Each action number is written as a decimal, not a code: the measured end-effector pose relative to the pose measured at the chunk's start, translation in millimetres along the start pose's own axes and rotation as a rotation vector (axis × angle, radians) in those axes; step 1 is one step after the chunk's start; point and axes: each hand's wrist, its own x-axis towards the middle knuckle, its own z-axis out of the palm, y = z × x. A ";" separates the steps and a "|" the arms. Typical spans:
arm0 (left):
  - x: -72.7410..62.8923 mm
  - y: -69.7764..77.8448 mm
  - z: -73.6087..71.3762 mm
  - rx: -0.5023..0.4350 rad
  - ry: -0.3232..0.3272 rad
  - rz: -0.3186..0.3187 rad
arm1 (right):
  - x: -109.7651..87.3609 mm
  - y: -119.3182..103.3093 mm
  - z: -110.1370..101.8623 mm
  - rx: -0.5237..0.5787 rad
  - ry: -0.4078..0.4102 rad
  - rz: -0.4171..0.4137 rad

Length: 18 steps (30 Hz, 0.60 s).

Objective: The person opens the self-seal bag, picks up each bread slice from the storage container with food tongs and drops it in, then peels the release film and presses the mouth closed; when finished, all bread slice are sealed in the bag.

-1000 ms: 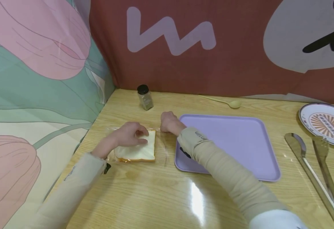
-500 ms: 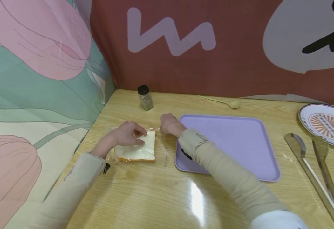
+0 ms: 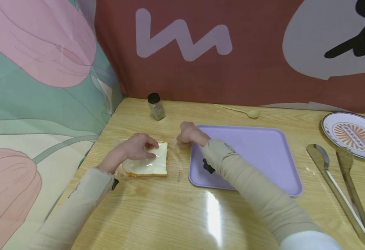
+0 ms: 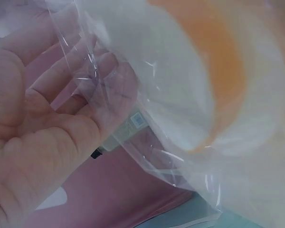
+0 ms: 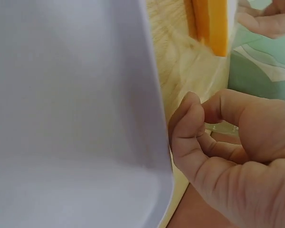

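Observation:
A square slice of bread (image 3: 146, 165) with an orange-brown crust lies in a clear plastic bag (image 3: 176, 161) on the table. My left hand (image 3: 140, 146) is over the slice, fingers bent loosely and thumb apart from them. In the left wrist view, clear film crosses in front of the fingers of that hand. At the bag's far right corner, my right hand (image 3: 188, 133) pinches the film between thumb and bent forefinger (image 5: 187, 118). The right wrist view shows the film running from the bread's crust (image 5: 211, 23) toward those fingertips.
A lilac tray (image 3: 248, 156) lies under my right forearm. Behind stand a black-capped seasoning jar (image 3: 156, 107) and a pale yellow spoon (image 3: 252, 113). To the right are a patterned plate (image 3: 354, 135), a long metal spoon (image 3: 318, 156) and a metal fork (image 3: 346, 165). Fabric hangs at the back and left.
My right hand has shifted slightly right, toward the tray, with its wrist turned a little. My left hand stays over the bread. The head view has swung slightly.

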 end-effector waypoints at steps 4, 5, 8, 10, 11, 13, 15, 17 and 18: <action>-0.4 1.8 0.3 0.023 0.006 0.002 | -4.5 3.6 -3.4 0.011 0.012 -0.003; -0.9 2.0 0.3 0.026 0.006 0.003 | -5.3 4.1 -4.0 0.018 0.013 0.003; -2.8 2.1 0.2 0.028 -0.003 0.003 | -7.1 6.2 -5.4 0.039 0.007 0.020; -4.2 2.0 0.0 0.030 -0.007 -0.004 | -8.0 7.0 -6.0 0.063 -0.001 0.033; -4.8 2.1 0.0 0.033 -0.009 -0.006 | -8.3 7.3 -6.2 0.073 -0.002 0.037; -5.3 2.3 0.1 0.036 -0.009 -0.007 | -8.5 7.7 -6.6 0.099 0.006 0.050; -4.9 3.2 0.1 0.037 -0.004 -0.007 | -8.5 7.5 -6.5 0.120 0.020 0.070; -3.5 4.1 0.4 0.037 0.000 -0.002 | -8.0 7.3 -6.1 0.133 0.032 0.077; -2.3 4.7 0.8 0.040 0.004 0.003 | -7.8 7.0 -5.7 0.134 0.038 0.076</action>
